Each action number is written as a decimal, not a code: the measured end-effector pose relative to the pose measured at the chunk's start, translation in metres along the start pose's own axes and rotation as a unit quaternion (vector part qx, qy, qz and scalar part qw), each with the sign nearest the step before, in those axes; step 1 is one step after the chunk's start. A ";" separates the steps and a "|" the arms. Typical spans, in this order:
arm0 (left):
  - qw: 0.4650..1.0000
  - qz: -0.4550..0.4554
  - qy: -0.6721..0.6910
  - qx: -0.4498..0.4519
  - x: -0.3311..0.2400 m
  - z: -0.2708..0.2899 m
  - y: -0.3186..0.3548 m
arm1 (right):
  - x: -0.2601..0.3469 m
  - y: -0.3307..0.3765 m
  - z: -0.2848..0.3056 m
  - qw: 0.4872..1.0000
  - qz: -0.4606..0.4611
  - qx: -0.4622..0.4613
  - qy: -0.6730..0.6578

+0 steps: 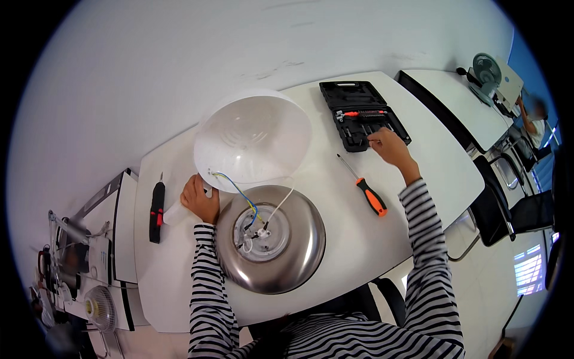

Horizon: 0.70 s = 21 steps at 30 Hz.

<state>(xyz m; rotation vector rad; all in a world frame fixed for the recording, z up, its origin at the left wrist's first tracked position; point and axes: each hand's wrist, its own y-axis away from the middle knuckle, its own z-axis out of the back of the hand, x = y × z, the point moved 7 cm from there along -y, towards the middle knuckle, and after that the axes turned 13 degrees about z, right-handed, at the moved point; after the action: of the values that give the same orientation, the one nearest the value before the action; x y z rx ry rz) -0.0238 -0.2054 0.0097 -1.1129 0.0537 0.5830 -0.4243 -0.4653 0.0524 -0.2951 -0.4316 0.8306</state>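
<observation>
My left hand [201, 198] curls round a white piece [175, 213] beside the rim of a white dome lampshade [257, 140]. Right next to it lies a round brushed-metal lamp base [272, 277], its inner side up. Blue, yellow-green and white wires [244, 194] run between shade and base, meeting at a small white connector. Over the near edge of an open black tool case [353, 142], the fingers of my right hand [391, 152] are pinched together; what is in them is too small to make out. An orange-and-black screwdriver [372, 197] lies nearer me.
A black-and-red cordless screwdriver [157, 212] lies at the white table's [347, 251] left side. Behind the shade rises a white wall [179, 72]. Black chairs [496, 203] stand at the right, where a person [534, 122] sits by a grey fan [487, 72]. Another fan [100, 307] is at lower left.
</observation>
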 end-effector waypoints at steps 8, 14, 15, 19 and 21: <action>1.000 0.003 0.002 -0.007 -0.005 0.000 -0.001 | -0.009 -0.037 -0.027 0.997 -0.010 0.043 0.065; 1.000 0.012 0.010 -0.009 0.001 0.007 0.000 | 0.110 -0.036 -0.012 0.978 0.079 -0.026 -0.193; 1.000 0.013 0.014 -0.007 0.001 0.006 0.002 | 0.121 -0.042 -0.017 0.977 0.088 -0.012 -0.196; 0.998 0.019 0.054 0.005 -0.008 0.011 -0.004 | 0.133 -0.077 -0.031 0.971 0.084 0.003 -0.225; 0.996 0.033 0.075 0.020 -0.013 0.007 -0.005 | 0.112 -0.090 -0.048 0.973 0.085 -0.029 -0.214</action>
<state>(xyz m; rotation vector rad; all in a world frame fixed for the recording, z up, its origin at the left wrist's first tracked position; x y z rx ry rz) -0.0339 -0.2062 0.0212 -1.1169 0.2330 0.5539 -0.2770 -0.4414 0.0762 -0.2070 -0.8431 1.0537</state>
